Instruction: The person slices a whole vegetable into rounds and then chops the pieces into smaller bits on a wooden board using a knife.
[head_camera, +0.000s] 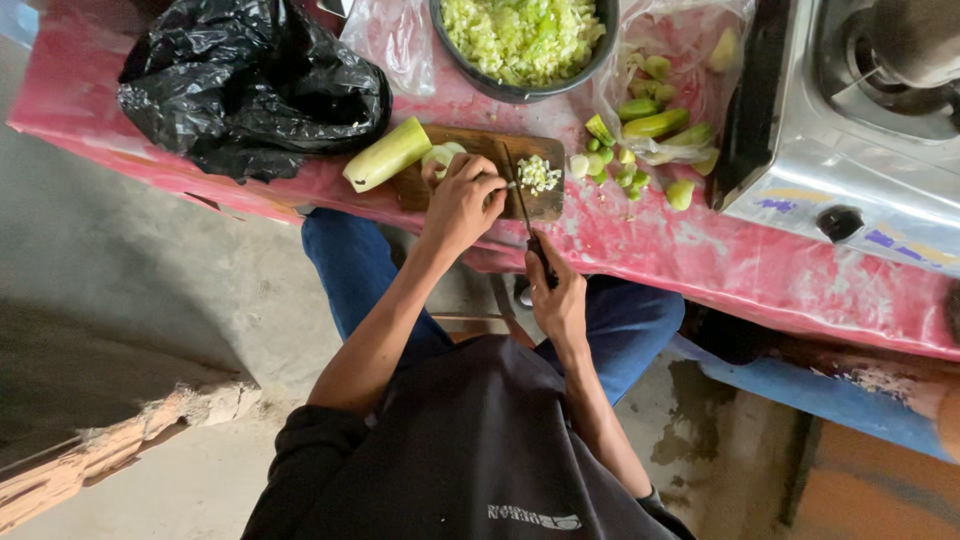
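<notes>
My left hand (462, 205) presses down on pale green vegetable slices (443, 156) on a small wooden cutting board (480, 143). My right hand (556, 297) grips the dark handle of a knife (521, 203), whose blade points up across the board. A small heap of finely chopped pieces (538, 173) lies by the blade tip. A long peeled green vegetable (388, 153) rests partly on the board's left end.
The board sits on a pink-covered table (720, 260). A dark bowl (478, 80) of chopped greens stands behind it. A black plastic bag (250, 85) lies left. A clear bag of green pieces (660, 115) and loose chunks (625, 175) lie right, beside a metal gas stove (850, 160).
</notes>
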